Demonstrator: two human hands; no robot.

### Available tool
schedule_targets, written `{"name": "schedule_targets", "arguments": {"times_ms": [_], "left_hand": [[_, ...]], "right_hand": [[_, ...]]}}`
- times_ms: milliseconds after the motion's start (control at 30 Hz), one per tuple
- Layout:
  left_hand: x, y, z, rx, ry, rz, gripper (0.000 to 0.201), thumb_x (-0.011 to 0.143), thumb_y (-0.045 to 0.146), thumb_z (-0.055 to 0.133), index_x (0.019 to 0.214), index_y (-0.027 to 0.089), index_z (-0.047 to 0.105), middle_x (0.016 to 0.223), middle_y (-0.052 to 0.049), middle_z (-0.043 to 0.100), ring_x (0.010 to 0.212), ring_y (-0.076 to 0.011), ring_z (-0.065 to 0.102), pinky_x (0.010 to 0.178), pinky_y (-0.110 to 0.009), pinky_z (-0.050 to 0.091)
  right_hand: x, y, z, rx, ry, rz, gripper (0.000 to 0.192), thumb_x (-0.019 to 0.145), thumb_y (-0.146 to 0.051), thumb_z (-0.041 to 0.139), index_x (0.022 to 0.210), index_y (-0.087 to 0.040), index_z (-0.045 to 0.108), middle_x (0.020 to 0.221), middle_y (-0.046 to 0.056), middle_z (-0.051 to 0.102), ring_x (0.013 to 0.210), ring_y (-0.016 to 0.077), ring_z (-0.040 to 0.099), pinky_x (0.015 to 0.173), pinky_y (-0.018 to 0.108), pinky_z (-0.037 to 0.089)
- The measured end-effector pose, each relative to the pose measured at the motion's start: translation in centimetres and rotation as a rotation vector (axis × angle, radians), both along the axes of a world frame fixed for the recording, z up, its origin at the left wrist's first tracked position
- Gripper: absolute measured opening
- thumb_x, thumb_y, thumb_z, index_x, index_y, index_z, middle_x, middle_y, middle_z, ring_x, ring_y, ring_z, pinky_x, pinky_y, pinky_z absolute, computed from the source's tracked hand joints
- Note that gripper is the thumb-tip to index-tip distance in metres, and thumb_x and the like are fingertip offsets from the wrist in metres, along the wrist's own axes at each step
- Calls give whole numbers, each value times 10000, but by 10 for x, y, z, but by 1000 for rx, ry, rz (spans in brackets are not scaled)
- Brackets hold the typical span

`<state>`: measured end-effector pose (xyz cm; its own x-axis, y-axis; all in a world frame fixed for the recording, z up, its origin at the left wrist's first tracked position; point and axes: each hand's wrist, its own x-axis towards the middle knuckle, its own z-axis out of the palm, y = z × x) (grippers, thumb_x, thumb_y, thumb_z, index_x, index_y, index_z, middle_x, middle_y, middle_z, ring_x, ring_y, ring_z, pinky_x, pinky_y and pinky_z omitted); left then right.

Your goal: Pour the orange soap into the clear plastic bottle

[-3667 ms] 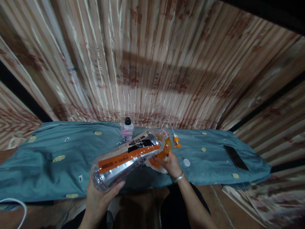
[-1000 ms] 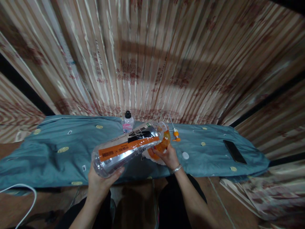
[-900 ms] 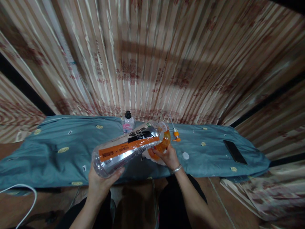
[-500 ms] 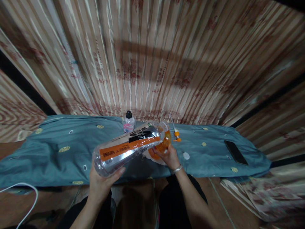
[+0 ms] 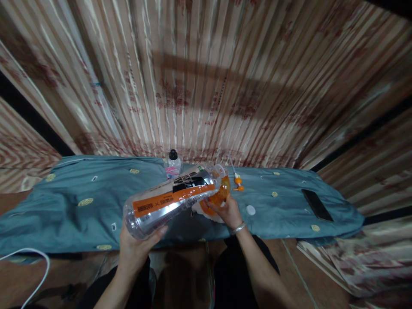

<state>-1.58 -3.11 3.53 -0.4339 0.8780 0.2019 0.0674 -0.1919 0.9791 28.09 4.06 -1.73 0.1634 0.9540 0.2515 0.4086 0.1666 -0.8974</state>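
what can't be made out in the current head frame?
All in the head view:
Left hand: most fingers, hidden behind the clear bottle.
Orange bottle: its mouth and any flow there, too small and overlapped by the clear bottle's neck.
Black-capped bottle: its base, hidden by the clear bottle.
White cable: its ends, cut off by the left and bottom edges.

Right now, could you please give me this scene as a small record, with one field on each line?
left hand: grips the large clear bottle near its base
right hand: holds the orange bottle
clear bottle: tilted, mouth at the orange bottle's top; exact contact unclear
behind: black-capped bottle, upright
to the right: orange pump top, white disc, dark phone
surface: blue-green cloth
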Motion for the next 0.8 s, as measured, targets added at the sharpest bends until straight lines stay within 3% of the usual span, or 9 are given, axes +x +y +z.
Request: {"name": "schedule_targets", "arguments": {"times_ms": [600, 800], "left_hand": [[0, -1, 3, 20, -8, -32, 647, 659, 443, 1048, 1215, 219, 803, 1210, -105, 871, 1150, -370, 826, 1184, -590, 641], [-5, 0, -2, 7, 2, -21, 725, 633, 521, 1074, 1221, 197, 800, 1200, -116, 866, 1138, -372, 820, 1188, -587, 635]], "right_hand": [[2, 0, -3, 1, -42, 5, 542, 779, -524, 946, 1212, -265, 749, 1203, 153, 918, 1136, 423, 887, 1030, 646, 736], [0, -1, 1, 11, -65, 4, 517, 787, -513, 932, 1194, -247, 756, 1187, 162, 917, 1105, 404, 892, 1025, 599, 742]]}}
